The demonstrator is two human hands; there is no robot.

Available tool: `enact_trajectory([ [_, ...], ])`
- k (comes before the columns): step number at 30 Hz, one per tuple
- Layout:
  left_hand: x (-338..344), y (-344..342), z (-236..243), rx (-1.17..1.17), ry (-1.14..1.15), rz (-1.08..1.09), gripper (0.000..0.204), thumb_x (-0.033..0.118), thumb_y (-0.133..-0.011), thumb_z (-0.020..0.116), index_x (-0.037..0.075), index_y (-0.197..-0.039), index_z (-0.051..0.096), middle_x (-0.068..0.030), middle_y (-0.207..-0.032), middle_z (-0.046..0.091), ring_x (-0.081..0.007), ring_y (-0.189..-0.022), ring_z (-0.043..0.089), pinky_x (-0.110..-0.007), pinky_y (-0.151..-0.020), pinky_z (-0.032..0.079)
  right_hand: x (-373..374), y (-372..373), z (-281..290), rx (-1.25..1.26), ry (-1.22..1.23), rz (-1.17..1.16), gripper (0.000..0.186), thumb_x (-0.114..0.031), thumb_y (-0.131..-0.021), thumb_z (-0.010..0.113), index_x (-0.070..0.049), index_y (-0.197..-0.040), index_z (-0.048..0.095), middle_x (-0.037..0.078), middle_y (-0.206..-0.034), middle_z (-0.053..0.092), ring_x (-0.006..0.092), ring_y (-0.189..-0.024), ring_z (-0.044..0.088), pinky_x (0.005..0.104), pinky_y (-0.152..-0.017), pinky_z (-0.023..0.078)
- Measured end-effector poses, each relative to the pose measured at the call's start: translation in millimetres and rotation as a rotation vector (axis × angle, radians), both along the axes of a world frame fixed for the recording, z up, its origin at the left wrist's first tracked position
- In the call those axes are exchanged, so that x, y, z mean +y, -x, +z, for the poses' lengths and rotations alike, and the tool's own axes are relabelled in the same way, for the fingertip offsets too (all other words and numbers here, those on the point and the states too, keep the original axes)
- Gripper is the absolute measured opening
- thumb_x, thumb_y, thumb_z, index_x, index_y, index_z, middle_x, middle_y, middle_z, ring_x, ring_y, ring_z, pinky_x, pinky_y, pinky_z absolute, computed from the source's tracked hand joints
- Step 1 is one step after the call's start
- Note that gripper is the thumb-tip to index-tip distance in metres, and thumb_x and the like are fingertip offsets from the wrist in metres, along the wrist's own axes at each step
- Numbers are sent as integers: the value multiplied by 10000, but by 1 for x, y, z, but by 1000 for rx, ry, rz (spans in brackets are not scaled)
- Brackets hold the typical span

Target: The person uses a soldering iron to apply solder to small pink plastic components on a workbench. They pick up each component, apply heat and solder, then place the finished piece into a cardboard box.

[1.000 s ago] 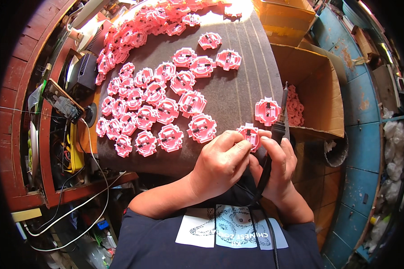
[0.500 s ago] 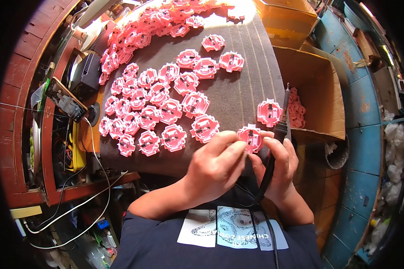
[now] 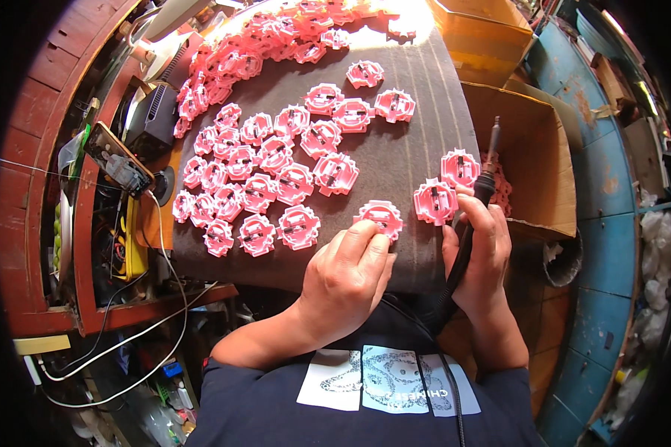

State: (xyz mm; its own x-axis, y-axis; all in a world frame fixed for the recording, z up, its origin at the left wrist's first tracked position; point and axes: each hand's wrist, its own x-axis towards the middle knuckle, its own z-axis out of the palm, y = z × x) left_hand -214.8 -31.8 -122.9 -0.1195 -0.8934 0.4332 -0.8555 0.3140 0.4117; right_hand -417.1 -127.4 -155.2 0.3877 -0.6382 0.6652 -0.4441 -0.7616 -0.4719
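My left hand (image 3: pixel 347 276) pinches a pink moulded part (image 3: pixel 382 216) at the near edge of the dark mat (image 3: pixel 399 156). The part is round with notched edges. My right hand (image 3: pixel 479 261) holds a soldering iron (image 3: pixel 486 179) upright, black-handled with a metal tip, its cable running down over my shirt. That hand's fingertips are at another pink part (image 3: pixel 432 204) with a small black piece inside, and a similar part (image 3: pixel 460 165) lies just beyond. Rows of these parts (image 3: pixel 294 185) lie to the left, with a heap (image 3: pixel 224 52) at the back.
A cardboard box (image 3: pixel 544 141) holding pink pieces stands right of the mat, another carton (image 3: pixel 477 30) behind it. A phone (image 3: pixel 119 160), black device (image 3: pixel 149 119), yellow case (image 3: pixel 130 249) and cables crowd the red wooden bench (image 3: pixel 41 171) at left. Blue cabinets (image 3: pixel 604 261) line the right.
My left hand has moved left onto another pink part. My right hand and iron have moved right and up; the part that was between both hands now sits up by my right fingertips.
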Motion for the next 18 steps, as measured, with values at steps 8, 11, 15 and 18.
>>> enact_trajectory([
  [8,-8,2,-9,131,42,-85,264,69,-850,862,-9,-1025,680,-171,-1105,651,-359,-957,701,-434,-802,599,17,-8,-2,-144,49,246,492,68,-841,774,-11,-1292,596,177,-1001,693,355,-742,623,445,-658,506],
  [11,-10,2,-12,160,41,-113,262,60,-843,865,-3,-1018,681,-164,-1102,653,-351,-959,701,-431,-800,598,22,-4,-6,-49,-6,207,449,60,-855,781,-31,-1244,575,140,-1012,732,346,-835,720,475,-816,533],
  [15,-13,0,-7,132,28,-141,274,39,-826,863,-3,-1024,678,-156,-1091,664,-346,-958,704,-430,-797,598,21,-4,-5,-54,-34,250,447,94,-843,762,-27,-1231,574,140,-988,719,344,-803,698,464,-787,533],
  [18,-15,-5,-2,89,9,-180,297,12,-812,854,-1,-1055,683,-150,-1081,674,-345,-957,704,-430,-793,597,22,-8,0,-74,-62,273,435,112,-840,741,-23,-1219,576,138,-973,705,340,-785,683,451,-754,532],
])
